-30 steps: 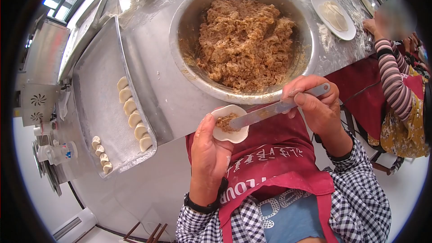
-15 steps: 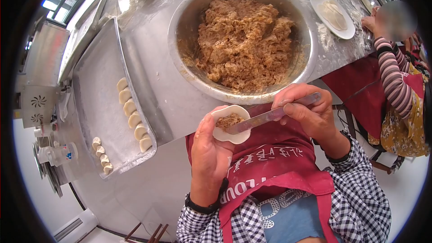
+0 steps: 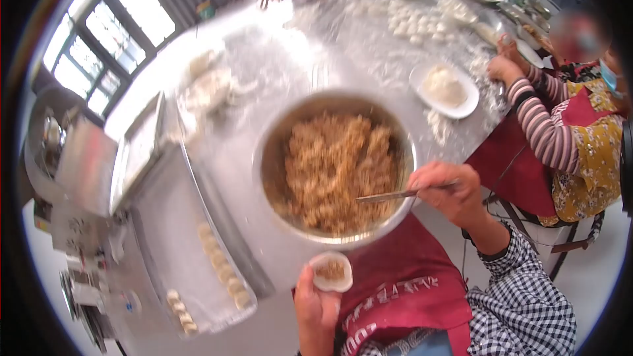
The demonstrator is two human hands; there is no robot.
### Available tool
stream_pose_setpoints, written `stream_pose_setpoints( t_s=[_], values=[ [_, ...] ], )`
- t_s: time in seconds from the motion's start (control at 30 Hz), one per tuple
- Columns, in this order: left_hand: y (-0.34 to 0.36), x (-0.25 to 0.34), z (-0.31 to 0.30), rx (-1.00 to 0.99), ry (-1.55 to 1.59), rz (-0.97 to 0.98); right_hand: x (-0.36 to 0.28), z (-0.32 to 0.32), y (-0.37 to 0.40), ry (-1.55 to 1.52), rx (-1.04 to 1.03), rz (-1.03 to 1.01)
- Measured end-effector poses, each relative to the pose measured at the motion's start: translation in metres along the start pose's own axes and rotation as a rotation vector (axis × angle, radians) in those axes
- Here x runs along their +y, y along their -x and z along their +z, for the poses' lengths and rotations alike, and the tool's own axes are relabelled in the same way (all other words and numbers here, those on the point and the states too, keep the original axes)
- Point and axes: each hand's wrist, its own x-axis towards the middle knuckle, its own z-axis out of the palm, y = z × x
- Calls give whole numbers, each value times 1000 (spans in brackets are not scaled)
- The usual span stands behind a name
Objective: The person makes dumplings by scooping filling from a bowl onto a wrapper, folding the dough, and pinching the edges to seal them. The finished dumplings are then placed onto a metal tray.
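My left hand (image 3: 316, 306) holds a round dumpling wrapper (image 3: 331, 271) with a bit of brown filling in its middle, low in front of the apron. In my right hand (image 3: 445, 188) is a flat metal spatula (image 3: 389, 195), gripped by its handle end. Its blade reaches over the rim of a big metal bowl (image 3: 410, 151) and its tip is at the filling (image 3: 336, 165) inside. Motion blur hides whether the tip touches the filling.
Left of the bowl lies a metal tray (image 3: 198, 191) with two rows of dumplings (image 3: 224, 267). A white plate (image 3: 467, 102) with wrappers stands at right. Beyond it, a person in striped sleeves (image 3: 537, 115) works at the floury table (image 3: 290, 59). More people are across the table.
The spatula has left the wrapper and moved up over the bowl with my right hand. My left hand keeps the wrapper. The camera view has tilted up, showing more of the table.
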Motion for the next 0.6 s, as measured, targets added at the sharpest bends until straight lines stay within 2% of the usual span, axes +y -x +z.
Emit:
stream_pose_setpoints(
  t_s=[0.1, 0.13, 0.2, 0.3, 0.43, 0.53, 0.6],
  values=[
    [-1, 5, -9, -35, 11, -13, 1, -8, -16, 381, -177, -247],
    [2, 7, -1, -38, 35, -21, 5, -11, -18, 391, -153, -265],
    [2, 10, 1, -50, 18, -32, 12, -15, -20, 510, -340, -371],
    [3, 12, 2, -65, -5, -53, 18, -17, -16, 604, -408, -427],
    [9, 14, 6, -53, -63, -16, 14, -19, -7, 617, -411, -414],
    [10, 16, 2, -61, -63, -22, -3, -21, 0, 524, -347, -387],
    [12, 17, 8, -77, -35, -43, -15, -21, 3, 471, -234, -430]
  ],
)
